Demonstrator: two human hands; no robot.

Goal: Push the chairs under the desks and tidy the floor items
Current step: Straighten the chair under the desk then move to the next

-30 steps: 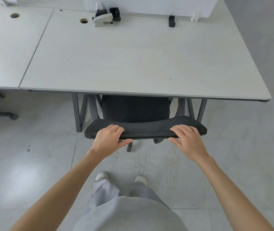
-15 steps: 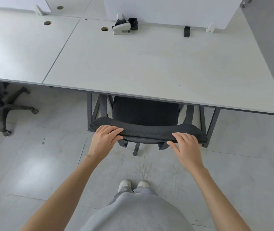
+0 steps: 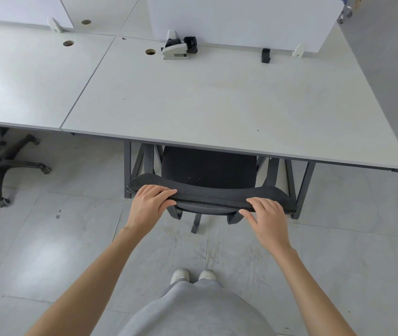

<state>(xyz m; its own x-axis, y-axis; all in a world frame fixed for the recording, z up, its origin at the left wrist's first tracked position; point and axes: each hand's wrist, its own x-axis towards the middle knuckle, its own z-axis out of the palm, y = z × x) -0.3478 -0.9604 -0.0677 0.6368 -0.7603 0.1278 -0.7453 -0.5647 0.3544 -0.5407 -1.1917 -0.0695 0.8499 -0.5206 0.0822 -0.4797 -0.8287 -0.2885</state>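
A black office chair (image 3: 208,163) stands with its seat tucked under the white desk (image 3: 217,98). Its mesh backrest top (image 3: 212,196) sticks out just in front of the desk's front edge. My left hand (image 3: 150,204) grips the left end of the backrest top, fingers over it and thumb under. At the right end, my right hand (image 3: 267,215) holds the backrest top the same way. Part of the chair's base shows below the backrest.
A second black chair's wheeled base (image 3: 8,163) stands on the floor at the left, under the neighbouring desk (image 3: 23,78). A white stapler-like device (image 3: 174,50) and a divider panel (image 3: 241,18) sit at the desk's back. Grey tiled floor (image 3: 71,251) lies around my feet.
Both hands keep the same grip on the backrest. The view has shifted, so the neighbouring chair's base and more of the divider now show at the left and top.
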